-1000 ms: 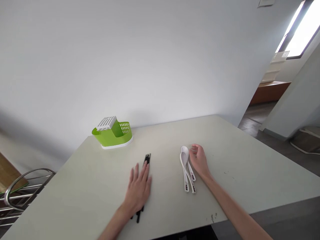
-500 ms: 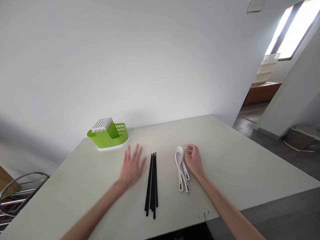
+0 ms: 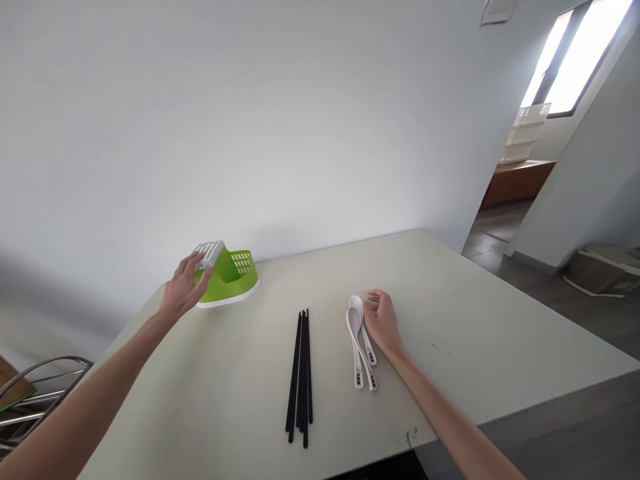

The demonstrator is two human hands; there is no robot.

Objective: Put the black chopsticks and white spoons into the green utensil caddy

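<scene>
Resting at the far left of the table (image 3: 450,313), near the wall, a green cutlery holder (image 3: 231,277) with a white slotted insert is touched by the left hand (image 3: 184,288), whose fingers are spread and laid against its left side without closing round it. To the right of the holder, a bundle of black chopsticks (image 3: 301,377) is laid flat. Further right, white spoons (image 3: 360,340) are touched by the loosely curled fingers of the right hand (image 3: 383,321); nothing is gripped.
</scene>
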